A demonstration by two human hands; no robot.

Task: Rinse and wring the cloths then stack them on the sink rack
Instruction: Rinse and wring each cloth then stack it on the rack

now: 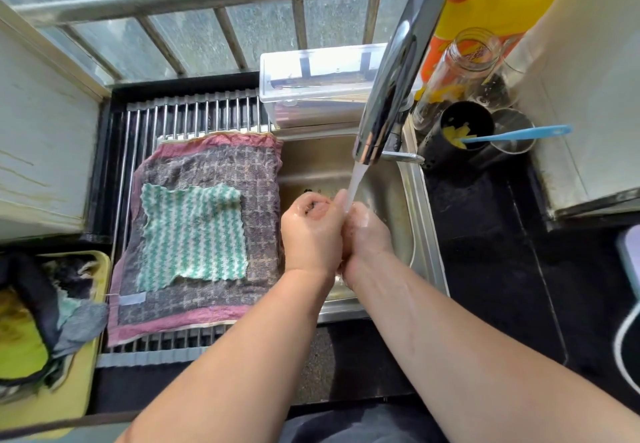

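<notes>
Two hands meet under the water that runs from the shiny tap into the metal sink. The left hand has its fingers curled in like a fist and presses against the right hand. Most of the right hand's fingers are hidden behind the left one, so I cannot tell if it is open or closed. Both hands are wet. Just to the left, a roll-up rack lies over the sink. A big grey checked cloth with a pink edge lies flat on the rack. A smaller green and white cloth lies flat on top of it. Further left, a yellow tray holds a heap of other cloths. Behind the sink stands a clear plastic box. On the black tabletop to the right stand a black cup with a blue handle sticking out, a glass jar and a yellow bottle.
</notes>
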